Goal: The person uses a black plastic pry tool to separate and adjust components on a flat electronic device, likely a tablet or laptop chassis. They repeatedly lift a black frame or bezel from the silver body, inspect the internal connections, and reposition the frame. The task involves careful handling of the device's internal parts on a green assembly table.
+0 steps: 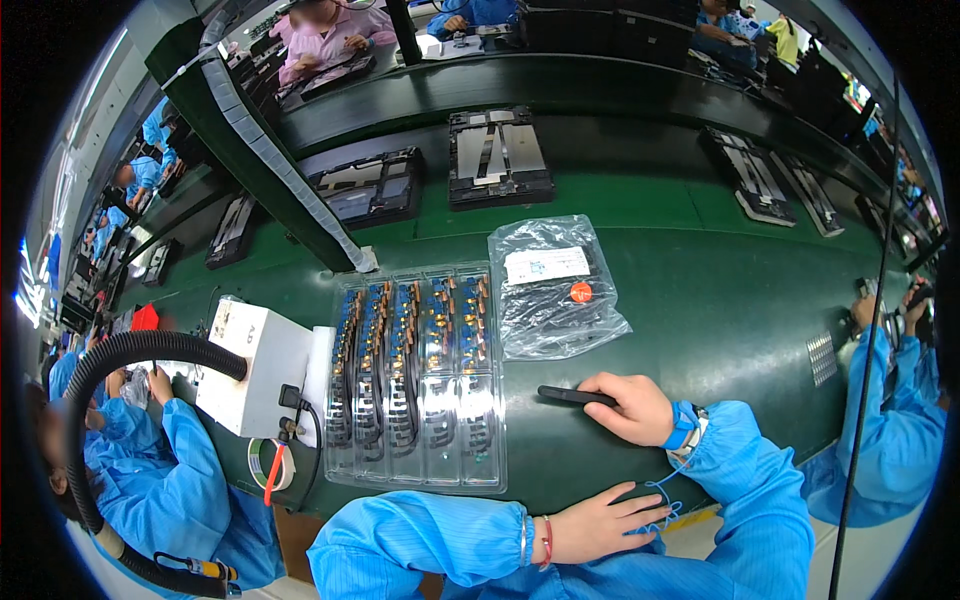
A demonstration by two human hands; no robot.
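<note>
- Head view: the right hand [640,410] is holding a black bar [572,395], thumb and fingers pressing together on its right end, while its left end is pointing toward the tray [415,484] above the green surface [700,310]
- The left hand [592,525] is lying empty below, fingers spreading apart near the blue cord [652,490]; I am not telling whether they are touching it
- By its slim look, the bar is probably weighing little and acting stiff; its smooth face is perhaps being slippery, so a pinch near the middle is likely serving best
- Behind the bar, a clear bag [560,335] is bearing a white label [547,264], its print being too small for reading, and a round orange sticker [581,292]
- Left of the tray, a white box [235,330] is showing dark lettering; no brand is standing out
</note>
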